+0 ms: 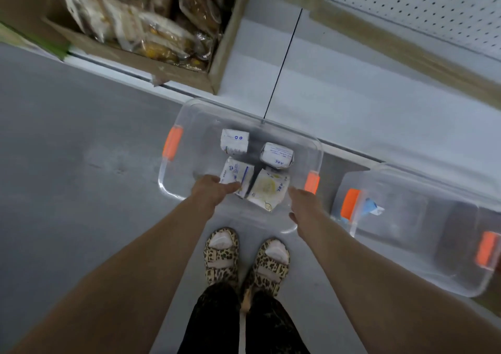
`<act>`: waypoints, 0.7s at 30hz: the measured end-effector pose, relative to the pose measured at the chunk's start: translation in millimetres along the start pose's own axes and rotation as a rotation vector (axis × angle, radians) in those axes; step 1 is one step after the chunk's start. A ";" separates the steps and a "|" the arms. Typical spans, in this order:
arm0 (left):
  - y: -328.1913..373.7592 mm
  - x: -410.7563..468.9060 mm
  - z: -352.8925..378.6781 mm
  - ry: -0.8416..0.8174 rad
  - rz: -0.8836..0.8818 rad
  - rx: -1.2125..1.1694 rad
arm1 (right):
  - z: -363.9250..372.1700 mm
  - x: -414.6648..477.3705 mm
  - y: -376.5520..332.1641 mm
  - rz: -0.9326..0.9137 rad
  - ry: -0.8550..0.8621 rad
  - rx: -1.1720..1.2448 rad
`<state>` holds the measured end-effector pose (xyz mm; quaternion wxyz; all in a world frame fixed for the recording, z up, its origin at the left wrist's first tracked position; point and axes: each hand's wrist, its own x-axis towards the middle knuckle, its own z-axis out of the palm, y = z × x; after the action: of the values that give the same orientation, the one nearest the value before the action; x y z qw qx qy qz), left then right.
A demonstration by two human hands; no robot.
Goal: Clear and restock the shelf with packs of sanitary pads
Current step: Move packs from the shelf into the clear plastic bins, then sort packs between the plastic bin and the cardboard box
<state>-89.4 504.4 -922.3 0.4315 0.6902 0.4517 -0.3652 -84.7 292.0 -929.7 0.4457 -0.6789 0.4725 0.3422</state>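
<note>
Four packs lie in the clear bin (173,188) on the floor. The left hand (210,191) is nearer, its fingers (230,185) touching the near-left pack (240,173), which runs lengthwise away from them; I cannot tell whether they grip it. The right hand (302,204) hangs loosely curled and empty beside the yellow-printed pack (267,189).

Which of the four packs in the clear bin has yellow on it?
The near-right pack, beside the right hand; the rest show only blue print.

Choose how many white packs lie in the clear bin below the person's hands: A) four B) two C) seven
A: four packs lie in the clear bin, two at its far side and two nearer the person.
</note>
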 end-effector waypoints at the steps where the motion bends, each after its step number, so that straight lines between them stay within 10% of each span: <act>1: 7.6 -17.6 -6.1 0.013 0.022 0.008 | -9.4 -19.4 -9.6 -0.063 0.001 -0.083; 21: 182.2 -439.5 -128.0 0.182 1.018 0.415 | -241.9 -441.9 -159.2 -0.910 0.228 -0.577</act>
<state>-46.6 447.4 -434.8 0.3679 0.9205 0.0154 -0.1310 -64.6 241.0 -404.2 0.2904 -0.9422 0.0634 0.1549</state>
